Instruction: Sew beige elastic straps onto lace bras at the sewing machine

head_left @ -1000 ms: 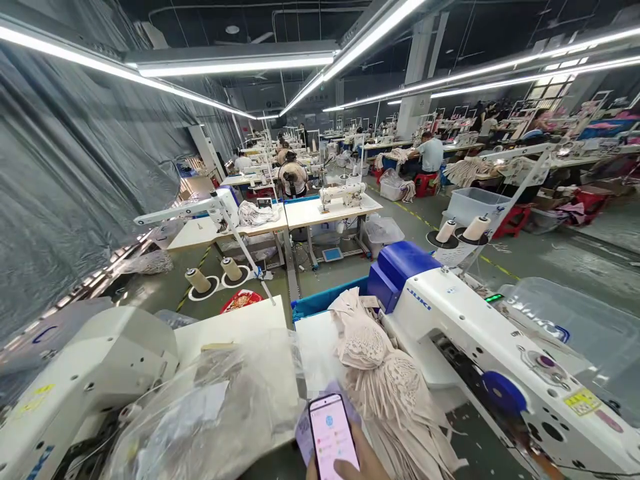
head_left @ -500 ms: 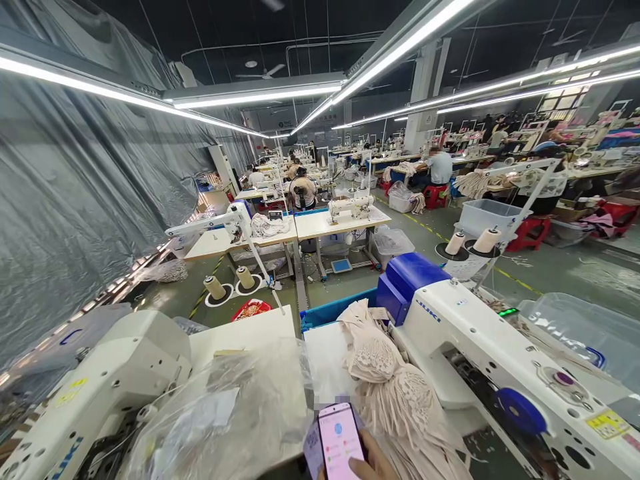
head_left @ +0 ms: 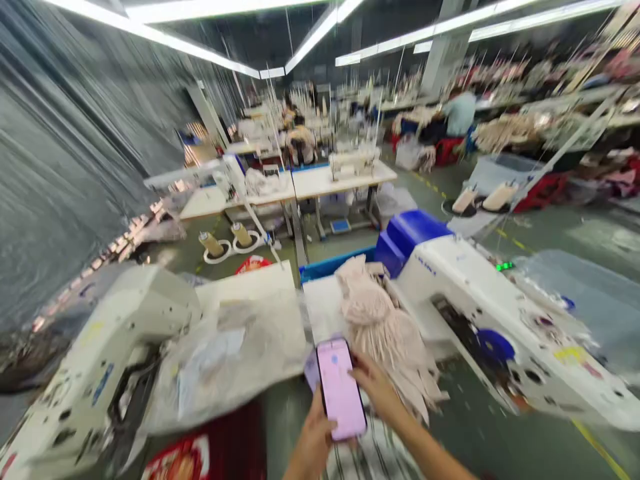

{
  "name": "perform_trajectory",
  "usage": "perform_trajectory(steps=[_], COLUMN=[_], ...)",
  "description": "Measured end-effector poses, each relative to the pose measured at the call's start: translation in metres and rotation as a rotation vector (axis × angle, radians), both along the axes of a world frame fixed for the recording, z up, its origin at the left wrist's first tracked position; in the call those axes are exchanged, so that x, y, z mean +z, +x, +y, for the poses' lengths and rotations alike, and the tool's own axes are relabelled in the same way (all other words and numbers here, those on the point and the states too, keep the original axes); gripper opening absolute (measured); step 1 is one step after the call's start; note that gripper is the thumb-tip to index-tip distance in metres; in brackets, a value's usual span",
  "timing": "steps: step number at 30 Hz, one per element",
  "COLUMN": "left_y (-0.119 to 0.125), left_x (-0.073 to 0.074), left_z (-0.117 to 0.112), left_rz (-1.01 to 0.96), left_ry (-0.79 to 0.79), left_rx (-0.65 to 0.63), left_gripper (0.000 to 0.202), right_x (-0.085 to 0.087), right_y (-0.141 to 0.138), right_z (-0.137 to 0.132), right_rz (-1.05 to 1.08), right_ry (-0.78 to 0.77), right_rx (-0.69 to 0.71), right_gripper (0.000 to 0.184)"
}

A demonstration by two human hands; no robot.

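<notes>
A smartphone (head_left: 342,393) with a lit pink-white screen is held upright low in the middle of the view. My left hand (head_left: 316,427) grips its lower left side, the thumb lying over the screen's lower edge. My right hand (head_left: 376,383) closes on the upper right side, with a finger or thumb over the screen; blur hides the exact grip. Behind the phone's left edge shows part of a pale card (head_left: 311,371). Just beyond my right hand, a pile of beige knitted or lace pieces (head_left: 373,310) lies on the white worktop (head_left: 320,310).
White sewing machines flank me, one at left (head_left: 120,347) and one with a blue end at right (head_left: 480,293). Clear plastic sheeting (head_left: 250,347) covers the left worktop. A blue bin (head_left: 335,265) stands behind. Thread cones (head_left: 243,233) and more sewing tables (head_left: 345,177) lie farther off.
The view has tipped downward and blurred. The phone now appears higher and whole. My left hand has come into clear view at its lower left, and my right hand now reaches its upper right.
</notes>
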State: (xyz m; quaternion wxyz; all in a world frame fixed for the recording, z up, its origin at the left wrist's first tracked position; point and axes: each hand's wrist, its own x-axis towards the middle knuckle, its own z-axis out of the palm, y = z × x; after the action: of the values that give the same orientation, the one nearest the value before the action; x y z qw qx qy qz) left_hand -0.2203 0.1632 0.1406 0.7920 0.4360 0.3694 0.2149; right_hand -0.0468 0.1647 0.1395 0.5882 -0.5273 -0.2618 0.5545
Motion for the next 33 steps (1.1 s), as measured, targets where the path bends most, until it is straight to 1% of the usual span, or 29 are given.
perform_trajectory(steps=[1,2,4,8,12,18,22,24,29,33], left_y=[0.001,0.002,0.003,0.000,-0.001,0.000,0.000,0.001,0.001,0.001], left_x=[-0.002,-0.004,-0.007,-0.005,-0.001,-0.001,0.001,0.003,0.006,0.005], left_z=[-0.001,-0.002,-0.004,-0.007,-0.008,-0.007,-0.006,-0.006,-0.005,-0.004], left_rz=[-0.008,-0.019,-0.034,-0.062,-0.062,-0.095,-0.116,-0.126,-0.154,-0.157], left_ry=[-0.055,-0.105,-0.166,-0.197,-0.185,-0.231,-0.257,-0.254,-0.249,-0.249], left_rx=[0.045,0.096,0.109,0.109,0.098,0.092,0.073,0.072,0.064,0.053], left_gripper=[0.098,0.105,0.114,0.111,0.109,0.104,0.104,0.103,0.103,0.103], right_x=[0.004,0.005,0.004,0.001,0.003,0.001,0.003,0.005,0.009,0.012], right_y=[0.000,0.001,0.002,0.004,0.005,0.006,0.007,0.008,0.011,0.013], right_z=[0.000,0.000,0.002,-0.001,-0.003,-0.003,-0.004,-0.005,-0.005,-0.005], right_rz=[0.016,0.038,0.079,0.092,0.073,0.069,0.067,0.054,0.023,0.013], right_ry=[-0.013,-0.039,-0.070,0.006,0.007,-0.018,-0.074,-0.096,-0.097,-0.097], right_rx=[-0.003,0.001,0.016,0.081,0.082,0.076,0.069,0.083,0.122,0.146], right_gripper=[0.040,0.043,0.047,0.041,0.042,0.039,0.038,0.039,0.043,0.041])
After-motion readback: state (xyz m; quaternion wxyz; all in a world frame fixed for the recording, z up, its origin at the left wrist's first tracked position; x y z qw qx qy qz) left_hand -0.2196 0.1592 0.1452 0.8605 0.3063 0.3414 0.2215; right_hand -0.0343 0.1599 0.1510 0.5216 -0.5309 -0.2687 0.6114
